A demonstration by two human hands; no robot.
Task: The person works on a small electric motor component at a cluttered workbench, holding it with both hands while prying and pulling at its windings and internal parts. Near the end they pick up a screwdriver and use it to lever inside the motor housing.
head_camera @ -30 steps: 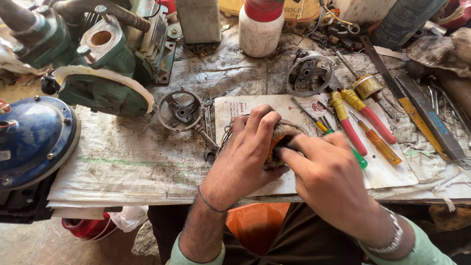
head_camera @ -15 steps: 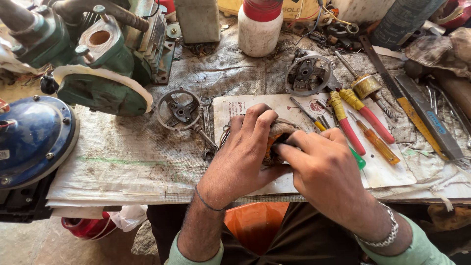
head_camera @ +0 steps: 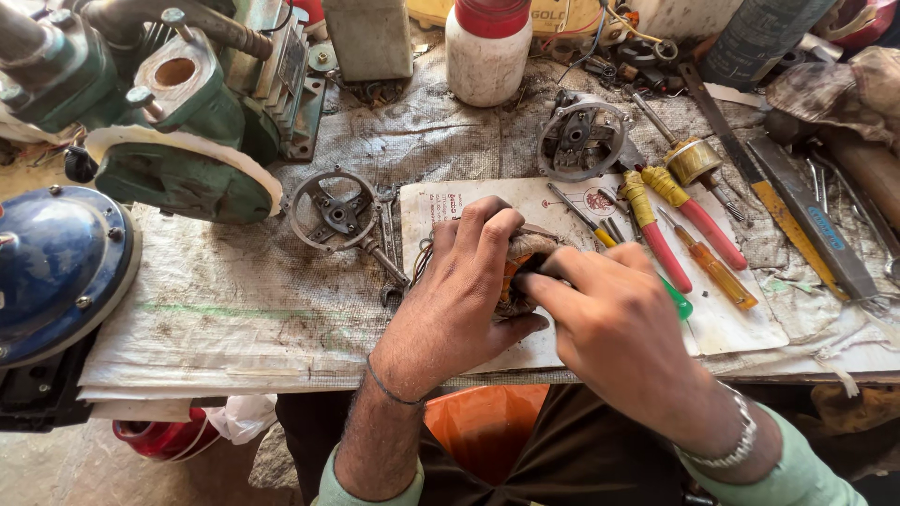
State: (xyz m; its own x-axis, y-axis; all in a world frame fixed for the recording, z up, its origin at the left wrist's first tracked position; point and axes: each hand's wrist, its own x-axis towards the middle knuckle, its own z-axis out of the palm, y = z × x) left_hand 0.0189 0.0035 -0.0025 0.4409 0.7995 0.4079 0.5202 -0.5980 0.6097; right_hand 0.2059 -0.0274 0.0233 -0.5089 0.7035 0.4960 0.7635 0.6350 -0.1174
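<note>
A person's left hand (head_camera: 459,300) wraps around a small motor coil (head_camera: 517,272), its grip closed on the part, while the right hand (head_camera: 614,323) presses its fingertips (head_camera: 553,277) against the coil's right side; whether that hand pinches anything cannot be told. The coil sits on a sheet of white paper (head_camera: 741,323) near the middle of the bench's front edge, mostly hidden by both hands.

Just right of the hands lie red-handled screwdrivers (head_camera: 661,239) with yellow collars, an orange screwdriver (head_camera: 717,272) and a green-tipped tool (head_camera: 677,302). A round metal end cover (head_camera: 581,141) rests behind the paper, and a spoked metal ring (head_camera: 333,211) lies to its left beside a spanner (head_camera: 386,239). A green pump body (head_camera: 187,141) fills the bench's far left corner; a blue domed cover (head_camera: 56,267) sits at the left edge. Files and flat tools (head_camera: 806,220) crowd the right side.

A white jar with a red lid (head_camera: 486,52) stands at the far edge; its contents are not visible. An orange bucket (head_camera: 483,426) sits under the front edge between the person's arms.

Against the frame half a second earlier, the hands remain in nearly the same place on the coil, the right fingers shifted only slightly.
</note>
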